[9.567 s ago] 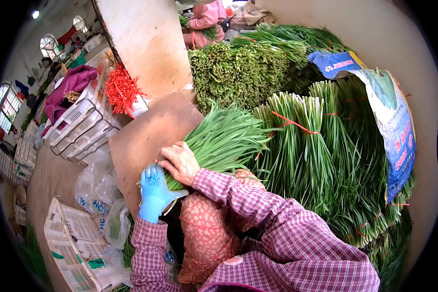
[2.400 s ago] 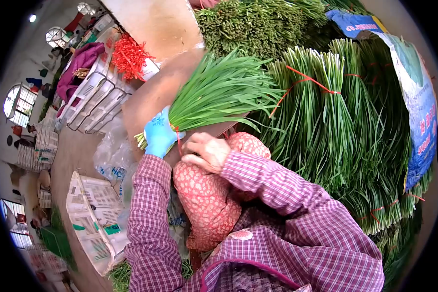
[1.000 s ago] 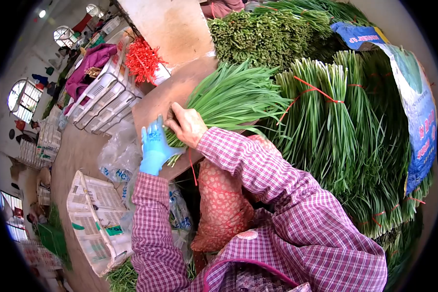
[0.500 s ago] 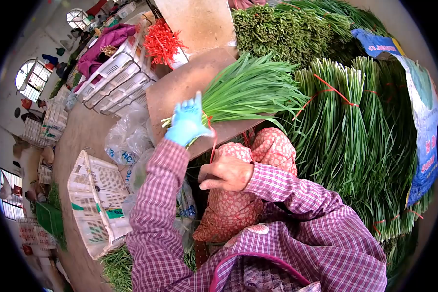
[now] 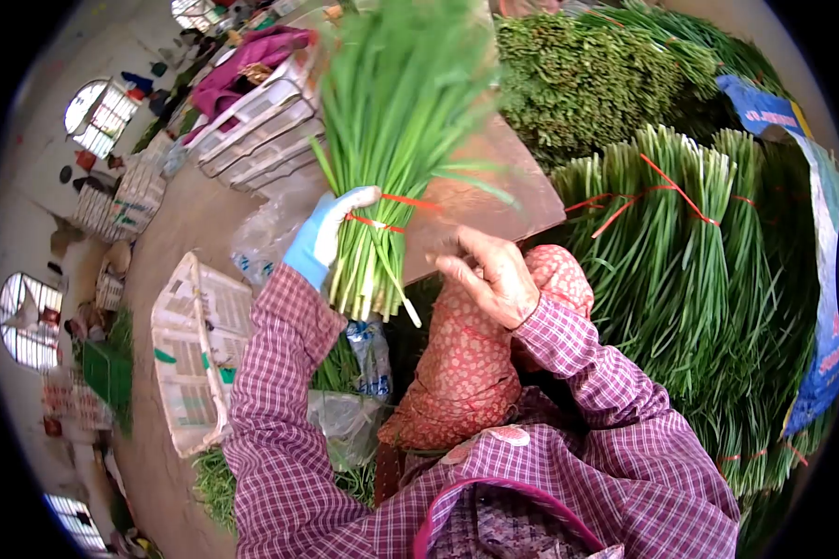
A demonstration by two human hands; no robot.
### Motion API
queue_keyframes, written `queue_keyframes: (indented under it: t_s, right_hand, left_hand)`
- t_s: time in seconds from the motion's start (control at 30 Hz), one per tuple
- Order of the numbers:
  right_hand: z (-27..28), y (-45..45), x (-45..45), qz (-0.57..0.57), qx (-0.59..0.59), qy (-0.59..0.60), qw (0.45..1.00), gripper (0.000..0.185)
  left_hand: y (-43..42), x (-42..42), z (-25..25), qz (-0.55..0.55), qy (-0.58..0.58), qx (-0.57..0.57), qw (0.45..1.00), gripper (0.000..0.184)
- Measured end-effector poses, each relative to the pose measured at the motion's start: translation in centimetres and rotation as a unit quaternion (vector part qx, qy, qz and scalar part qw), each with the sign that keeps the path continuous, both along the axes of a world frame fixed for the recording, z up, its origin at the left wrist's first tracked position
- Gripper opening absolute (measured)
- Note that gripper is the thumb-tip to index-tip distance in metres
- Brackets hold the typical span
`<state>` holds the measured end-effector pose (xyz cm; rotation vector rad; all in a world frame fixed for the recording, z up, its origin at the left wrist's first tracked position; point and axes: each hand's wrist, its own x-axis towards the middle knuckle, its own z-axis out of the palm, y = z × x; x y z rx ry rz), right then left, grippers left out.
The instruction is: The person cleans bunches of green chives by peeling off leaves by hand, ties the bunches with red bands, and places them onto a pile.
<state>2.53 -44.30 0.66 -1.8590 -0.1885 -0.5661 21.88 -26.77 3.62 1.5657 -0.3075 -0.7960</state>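
My left hand (image 5: pixel 322 233), in a light blue glove, is closed around a bunch of garlic chives (image 5: pixel 368 177) near its pale stem ends. The bunch stands upright with its leaves upward, their tops blurred. A red tie (image 5: pixel 375 223) circles the stems, and one loose end sticks out to the right. Just right of the bunch, my bare right hand (image 5: pixel 494 275) hovers above my knee, fingers bent and apart, with nothing visible in them. Behind the bunch lies a brown board (image 5: pixel 522 182).
Tied bundles of chives (image 5: pixel 671 252) are stacked at the right beside a blue and white sack (image 5: pixel 825 242). A heap of green stems (image 5: pixel 597 79) sits behind. White crates (image 5: pixel 182 363) stand on the floor at left, near clear plastic bags (image 5: pixel 261 233).
The bunch has been lifted off the board and turned from lying sideways to leaves-up, with my left hand now around its stems. My right hand has shifted right and opened somewhat.
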Motion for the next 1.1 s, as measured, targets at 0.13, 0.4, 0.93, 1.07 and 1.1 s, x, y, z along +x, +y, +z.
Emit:
queue_keyframes:
  t_s: [0.13, 0.4, 0.93, 1.07, 1.1]
  right_hand:
    - [3.1, 4.3, 1.6, -0.047, -0.168, -0.183, 0.968, 0.031]
    - [-0.1, 8.9, -2.4, 0.079, -0.228, -0.175, 0.955, 0.032]
    - [3.6, 11.8, 0.7, -0.073, -0.341, -0.091, 0.933, 0.032]
    - [3.8, 12.2, 1.3, -0.069, -0.345, -0.095, 0.931, 0.033]
    - [3.7, 12.4, 1.6, -0.056, -0.358, -0.085, 0.928, 0.034]
  left_hand:
    - [3.5, -2.5, -1.0, 0.113, 0.014, -0.224, 0.968, 0.042]
    - [7.6, -6.4, 0.2, 0.186, -0.066, -0.365, 0.91, 0.055]
    - [11.0, -6.9, -1.6, 0.275, -0.162, -0.385, 0.866, 0.072]
    - [11.7, -6.0, -2.5, 0.304, -0.145, -0.385, 0.859, 0.074]
    - [11.8, -6.1, -2.6, 0.305, -0.146, -0.385, 0.859, 0.074]
